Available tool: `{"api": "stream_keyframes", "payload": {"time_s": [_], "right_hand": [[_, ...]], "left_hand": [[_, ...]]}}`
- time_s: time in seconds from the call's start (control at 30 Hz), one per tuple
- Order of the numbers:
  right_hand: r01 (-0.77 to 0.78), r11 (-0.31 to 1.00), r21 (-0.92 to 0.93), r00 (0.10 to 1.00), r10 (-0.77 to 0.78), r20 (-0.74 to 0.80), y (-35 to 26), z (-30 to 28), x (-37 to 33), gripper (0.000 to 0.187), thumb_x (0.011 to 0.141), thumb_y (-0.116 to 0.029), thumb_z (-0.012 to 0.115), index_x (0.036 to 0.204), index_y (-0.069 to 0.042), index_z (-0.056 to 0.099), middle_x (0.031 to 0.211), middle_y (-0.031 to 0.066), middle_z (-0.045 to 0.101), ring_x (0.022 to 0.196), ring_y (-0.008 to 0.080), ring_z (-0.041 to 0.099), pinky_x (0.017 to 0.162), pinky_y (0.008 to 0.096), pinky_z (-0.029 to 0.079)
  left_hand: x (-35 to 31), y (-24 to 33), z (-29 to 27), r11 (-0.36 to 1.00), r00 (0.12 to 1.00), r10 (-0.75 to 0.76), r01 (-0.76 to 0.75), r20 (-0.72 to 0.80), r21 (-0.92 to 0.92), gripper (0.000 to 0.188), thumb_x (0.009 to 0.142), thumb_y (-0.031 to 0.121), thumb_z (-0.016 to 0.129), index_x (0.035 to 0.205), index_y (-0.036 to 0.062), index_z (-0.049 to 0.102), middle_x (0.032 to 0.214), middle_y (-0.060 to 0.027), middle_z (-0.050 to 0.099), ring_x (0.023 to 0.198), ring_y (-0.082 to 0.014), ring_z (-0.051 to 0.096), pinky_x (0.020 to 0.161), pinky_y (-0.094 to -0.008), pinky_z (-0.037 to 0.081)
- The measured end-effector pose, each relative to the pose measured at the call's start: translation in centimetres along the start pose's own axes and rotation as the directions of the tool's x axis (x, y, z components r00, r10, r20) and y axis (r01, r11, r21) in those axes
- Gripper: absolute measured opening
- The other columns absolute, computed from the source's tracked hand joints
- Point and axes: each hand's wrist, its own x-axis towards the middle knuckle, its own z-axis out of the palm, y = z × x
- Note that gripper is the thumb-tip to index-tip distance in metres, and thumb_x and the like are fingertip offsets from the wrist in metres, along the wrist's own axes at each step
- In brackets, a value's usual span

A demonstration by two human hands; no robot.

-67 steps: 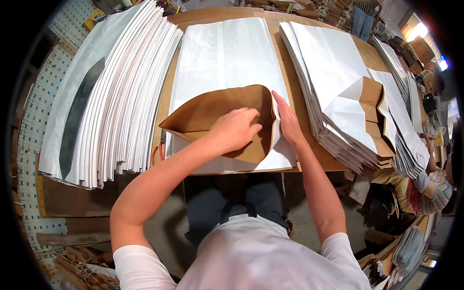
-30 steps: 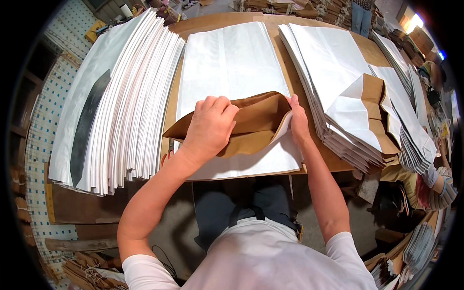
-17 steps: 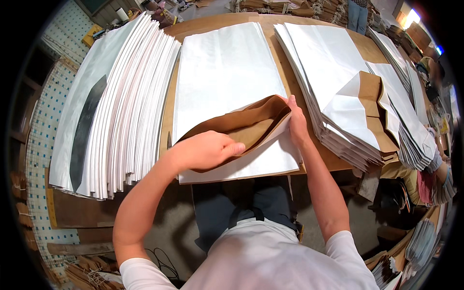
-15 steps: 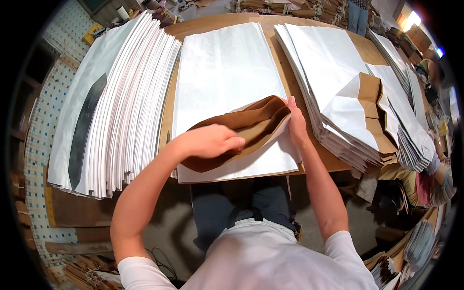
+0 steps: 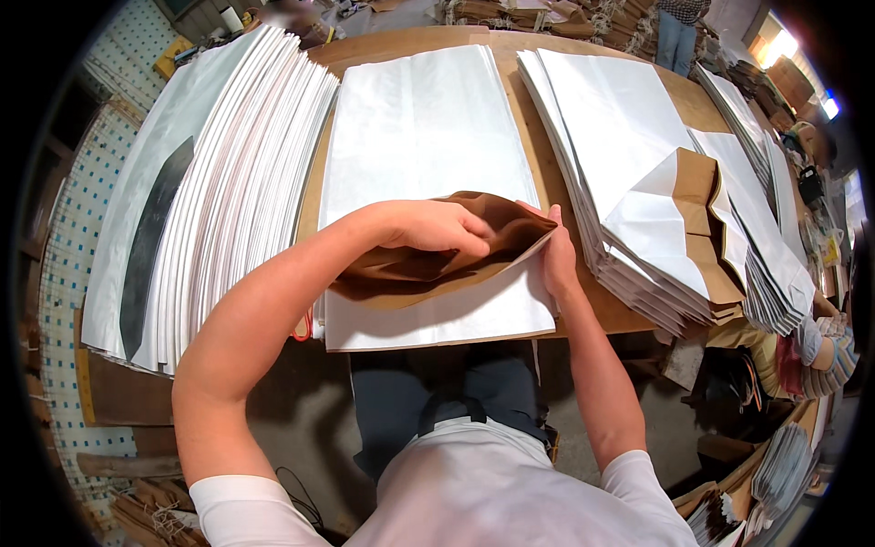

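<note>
A white paper bag (image 5: 437, 319) with a brown lining lies flat on top of white bags in front of me, its mouth spread wide toward me. My left hand (image 5: 437, 226) reaches over the mouth with bent fingers against the brown inside. What those fingers hold, if anything, is hidden. At the mouth's right corner, my right hand (image 5: 558, 257) grips the edge, thumb up, other fingers mostly behind the paper.
Left stands a thick stack of white bags (image 5: 246, 182) with a dark strip. To the right, another stack (image 5: 611, 100) carries a folded bag with a brown opening (image 5: 697, 214). All rest on a wooden table (image 5: 410, 44). Another person's arm (image 5: 829, 351) shows far right.
My left hand has moved up and right, deeper across the bag's mouth, and its elbow has swung outward. The mouth's front rim has shifted upward. My right hand keeps its corner.
</note>
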Motion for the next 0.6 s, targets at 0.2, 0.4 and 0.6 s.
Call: {"api": "stream_keyframes", "payload": {"time_s": [0.2,0.4,0.6], "right_hand": [[-0.033,0.998,0.044,0.998,0.031,0.047,-0.5,0.3,-0.3,0.083,0.112,-0.059,0.020,0.148,0.010,0.048,0.146,0.0213,0.059,0.134,0.0280,0.056,0.118,0.0378,0.039],[-0.034,0.995,0.096,0.998,0.029,0.057,0.2,-0.1,-0.1,0.084,0.110,-0.062,0.022,0.150,0.008,0.046,0.147,0.0203,0.059,0.135,0.0278,0.055,0.118,0.0383,0.039],[-0.049,0.994,0.096,0.998,0.044,0.048,-0.1,-0.2,-0.2,0.084,0.111,-0.061,0.021,0.149,0.008,0.047,0.145,0.0201,0.060,0.134,0.0269,0.056,0.118,0.0373,0.039]], "left_hand": [[-1.3,-0.9,2.1,0.976,0.982,0.188,-0.186,-0.008,0.114,0.038,0.104,0.031,0.058,0.129,0.0036,0.067,0.124,-0.0108,0.071,0.116,-0.0233,0.065,0.104,-0.0356,0.048],[-3.8,-2.4,4.1,0.907,0.996,0.040,0.000,-0.085,0.421,0.088,0.098,0.065,0.054,0.155,-0.0011,0.042,0.152,-0.0259,0.051,0.139,-0.0414,0.051,0.118,-0.0441,0.040],[-5.8,-1.7,2.8,0.916,0.985,-0.168,0.169,-0.035,0.364,0.098,0.094,0.073,0.052,0.160,0.0022,0.036,0.154,-0.0262,0.049,0.143,-0.0389,0.046,0.120,-0.0420,0.037]]}}
